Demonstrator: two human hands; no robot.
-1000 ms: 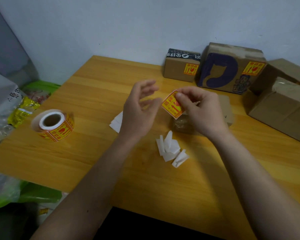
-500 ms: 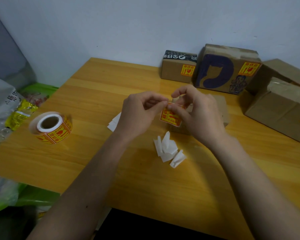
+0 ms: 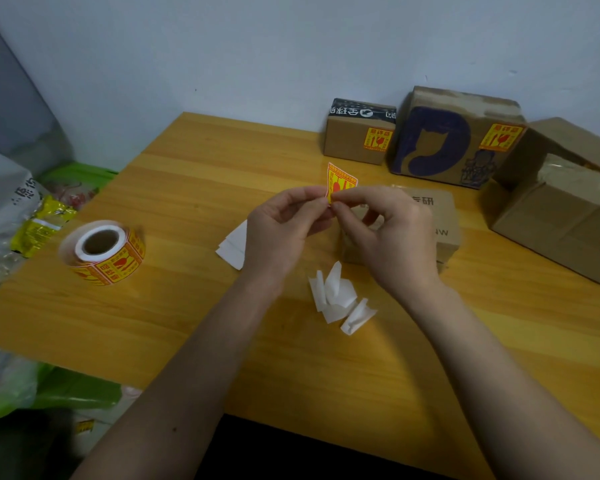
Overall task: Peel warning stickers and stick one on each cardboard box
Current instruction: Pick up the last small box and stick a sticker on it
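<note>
Left hand: the left hand pinches the lower edge of the warning sticker between thumb and fingertips, above the table.
Right hand: the right hand pinches the same lower edge from the other side, fingers curled; the two pinches meet at one corner.
Sticker: held upright in the air in front of the small cardboard box, which lies just behind the right hand and shows no sticker on the faces in view.
Step in hand: most likely parting the sticker from its backing; whether the backing is still on cannot be told.
Risk, tearing: pulling the corner too sharply could rip the thin sticker.
Risk, curling: once free, the adhesive face could fold onto itself or cling to a fingertip, since both pinches sit so close together.
Risk, crooked placement: holding only one edge leaves the rest floppy, so it may land wrinkled on the box.
Sticker roll: on its side at the left of the wooden table, well apart from the hands.
Backing scraps: white pieces lie below the hands, more beside the left wrist.
Labelled boxes: the black-taped box and the cat-print box at the wall each carry a sticker.
In the way: nothing lies between hands and the small box.
</note>
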